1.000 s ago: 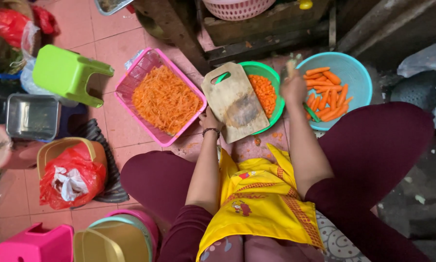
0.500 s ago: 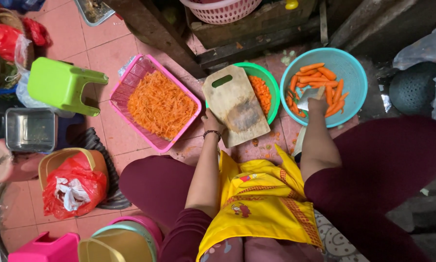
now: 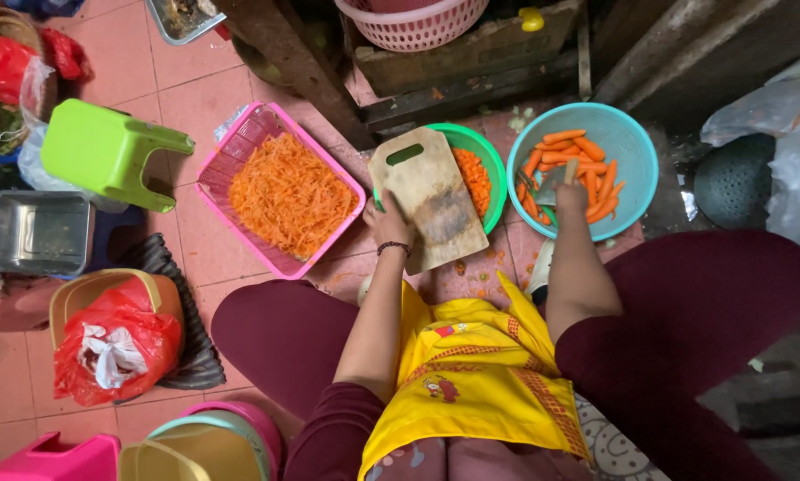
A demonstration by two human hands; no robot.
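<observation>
Gripping the near left edge of the wooden cutting board [image 3: 431,205], the left hand [image 3: 387,224] has its fingers curled onto the wood, steadying it where it lies propped across the rim of the green bowl [image 3: 487,147]. That board is the landmark and the largest piece in hand: stiff, fairly heavy, likely damp and a little slick from carrot juice, so I would judge the edges or the handle slot at its far end the safest hold. Left of the board sits the pink basket [image 3: 239,147] full of shredded carrot, soft, light and loose, something to scoop rather than pinch. Right of the board stands the teal bowl [image 3: 636,160] holding whole peeled carrots [image 3: 587,169], firm, smooth and probably slippery when wet; each would be best taken around its thick middle. The right hand [image 3: 571,196] reaches into that bowl, closed about what looks like the handle of a small tool [image 3: 556,183], though its blade is hard to make out among the carrots. Under the board's far right side, the green bowl shows sliced carrot [image 3: 475,174], small, wet pieces that would scatter easily if the board tips.
</observation>
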